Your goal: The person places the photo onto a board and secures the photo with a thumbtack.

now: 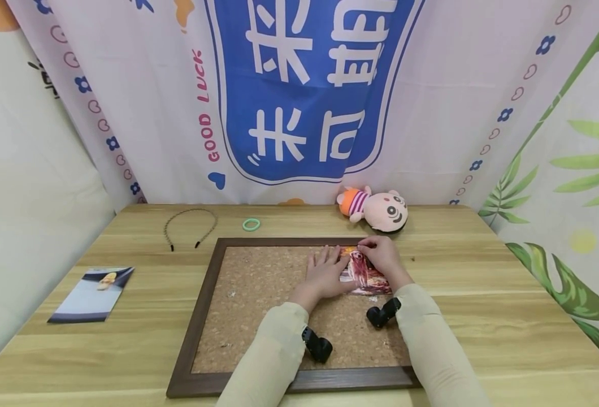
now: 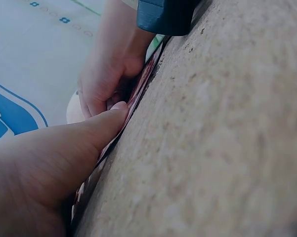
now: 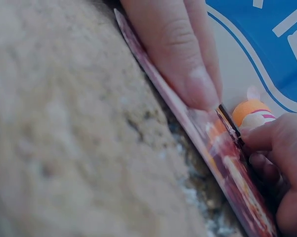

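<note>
left hand (image 1: 326, 275) splays across dog photo (image 1: 359, 270) and corkboard (image 1: 259, 311); right hand (image 1: 385, 259) curls at photo's edge, grip unclear — far curtain (image 1: 172, 113) reads "good luck".

Left hand (image 1: 326, 276) spread, right hand (image 1: 383, 259) curled

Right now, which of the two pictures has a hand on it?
The dog picture on the corkboard: the left hand rests on it. The pale picture lies on the table, left of the corkboard, untouched.
</note>
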Motion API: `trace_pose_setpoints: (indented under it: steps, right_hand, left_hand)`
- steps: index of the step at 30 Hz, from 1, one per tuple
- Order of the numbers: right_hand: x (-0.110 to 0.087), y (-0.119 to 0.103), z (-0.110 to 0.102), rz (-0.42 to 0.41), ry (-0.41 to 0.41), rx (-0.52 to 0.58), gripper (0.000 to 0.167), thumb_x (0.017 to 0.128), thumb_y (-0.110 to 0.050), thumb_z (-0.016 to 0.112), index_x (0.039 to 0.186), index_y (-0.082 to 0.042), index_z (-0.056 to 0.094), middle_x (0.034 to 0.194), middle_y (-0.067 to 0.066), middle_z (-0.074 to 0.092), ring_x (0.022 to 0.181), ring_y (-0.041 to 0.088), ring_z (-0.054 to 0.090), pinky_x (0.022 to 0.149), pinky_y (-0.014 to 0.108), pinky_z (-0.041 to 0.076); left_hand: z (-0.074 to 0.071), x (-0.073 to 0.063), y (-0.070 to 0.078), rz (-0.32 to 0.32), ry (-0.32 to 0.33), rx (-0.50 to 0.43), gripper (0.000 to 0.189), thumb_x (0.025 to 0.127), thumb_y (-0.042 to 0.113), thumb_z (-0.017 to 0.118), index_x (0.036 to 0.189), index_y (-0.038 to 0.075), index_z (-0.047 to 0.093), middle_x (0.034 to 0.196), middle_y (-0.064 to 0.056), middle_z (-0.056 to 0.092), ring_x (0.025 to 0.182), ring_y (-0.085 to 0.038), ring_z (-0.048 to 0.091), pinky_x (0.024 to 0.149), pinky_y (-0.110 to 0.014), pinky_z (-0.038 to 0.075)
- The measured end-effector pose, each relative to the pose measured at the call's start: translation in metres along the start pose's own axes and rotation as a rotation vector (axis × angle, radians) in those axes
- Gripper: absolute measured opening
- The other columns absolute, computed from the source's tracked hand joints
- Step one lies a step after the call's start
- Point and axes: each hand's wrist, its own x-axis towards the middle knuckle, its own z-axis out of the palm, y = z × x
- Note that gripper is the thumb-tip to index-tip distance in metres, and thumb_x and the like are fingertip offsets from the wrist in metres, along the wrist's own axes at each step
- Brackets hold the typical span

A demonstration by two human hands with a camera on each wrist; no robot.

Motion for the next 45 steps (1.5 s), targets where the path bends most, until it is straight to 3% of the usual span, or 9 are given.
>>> trace_pose_setpoints:
  steps: [18,29,40,45]
  right_hand:
    - [-0.0004,0.0008,0.0011,-0.046,0.031,-0.061,0.005,0.078,-0.006,0.061,0.078,-0.003,0.065,0.078,0.008,0.061,0.072,0.022,0.053,0.066,0.036,0.041]
    - [-0.0019,0.0021,0.0014,0.009,0.110,0.140,0.008,0.079,-0.005,0.060,0.082,0.001,0.063,0.073,0.010,0.061,0.063,0.015,0.053,0.056,0.027,0.042]
    - [-0.0010,0.0014,0.0005,0.057,0.089,0.250,0.011,0.075,-0.003,0.063,0.080,0.007,0.060,0.072,0.008,0.059,0.062,0.011,0.051,0.057,0.023,0.041]
    - [-0.0010,-0.0001,-0.0004,0.079,0.059,0.254,0.017,0.077,-0.003,0.062,0.090,0.007,0.061,0.080,0.014,0.061,0.070,0.015,0.054,0.060,0.023,0.042]
  left_hand:
    - [0.0002,-0.0010,-0.0009,-0.005,0.005,0.010,0.069,0.080,0.057,0.044,0.136,0.022,0.029,0.143,-0.004,0.012,0.128,-0.026,0.002,0.096,-0.051,0.001]
    - [0.0019,0.0009,-0.0013,-0.012,-0.003,-0.009,0.070,0.079,0.059,0.044,0.136,0.023,0.029,0.143,-0.004,0.011,0.128,-0.026,0.001,0.096,-0.051,0.000]
    - [0.0022,0.0019,-0.0018,-0.008,-0.004,-0.003,0.070,0.079,0.059,0.043,0.137,0.023,0.028,0.143,-0.003,0.010,0.128,-0.026,0.000,0.096,-0.050,-0.002]
    - [0.0026,0.0021,-0.0019,-0.008,-0.006,-0.005,0.069,0.079,0.059,0.043,0.137,0.024,0.027,0.143,-0.003,0.010,0.128,-0.026,0.000,0.096,-0.051,-0.002]
